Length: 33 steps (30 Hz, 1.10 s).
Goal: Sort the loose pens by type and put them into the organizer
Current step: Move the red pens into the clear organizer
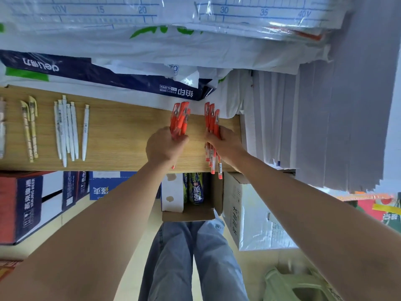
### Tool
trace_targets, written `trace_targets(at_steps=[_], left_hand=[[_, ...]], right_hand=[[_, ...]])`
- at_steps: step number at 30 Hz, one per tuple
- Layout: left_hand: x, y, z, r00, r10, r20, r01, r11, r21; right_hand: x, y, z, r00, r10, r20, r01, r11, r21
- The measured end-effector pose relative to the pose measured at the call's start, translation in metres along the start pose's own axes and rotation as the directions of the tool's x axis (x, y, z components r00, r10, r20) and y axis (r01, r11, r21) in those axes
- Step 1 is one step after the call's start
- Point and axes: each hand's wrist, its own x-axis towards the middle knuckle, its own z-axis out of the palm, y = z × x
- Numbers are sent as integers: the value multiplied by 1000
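So there are two handfuls here. The left bunch of red pens sits in the left hand, with the fingers curled tight round the barrels. The caps fan out past the knuckles toward the worktop's back edge, and one tip pokes out under the wrist.

The right bunch of red pens is gripped by the right hand between thumb and curled fingers, near the worktop's right edge. Its caps point backward and its tips hang over the front edge.

Well off toward the left edge lie a cluster of white pens and a pair of cream pens, all flat. Paper packs are piled along the back.
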Motion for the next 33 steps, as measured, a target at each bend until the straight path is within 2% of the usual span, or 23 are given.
trace_targets(at_steps=[3,9,13,19,26,33], left_hand=[[-21,19,-24,995,-37,88,48,991,-122],[-74,72,-89,985,45,167,-4,971,-239],[-116,117,-129,965,83,251,-25,974,-227],[-171,190,-162,919,238,314,-191,966,-175],[-227,286,-144,877,401,263,-365,914,-177],[-259,381,-75,887,418,194,-382,903,-198]], right_hand=[[-23,-20,-2,1000,-18,5,18,999,29],[-93,-83,-21,995,-98,-1,97,991,93],[-147,-121,-42,987,-148,-58,155,980,122],[-227,-156,-98,956,-231,-180,259,954,153],[-289,-146,-199,902,-255,-348,336,921,195],[-323,-111,-317,852,-318,-416,429,880,204]])
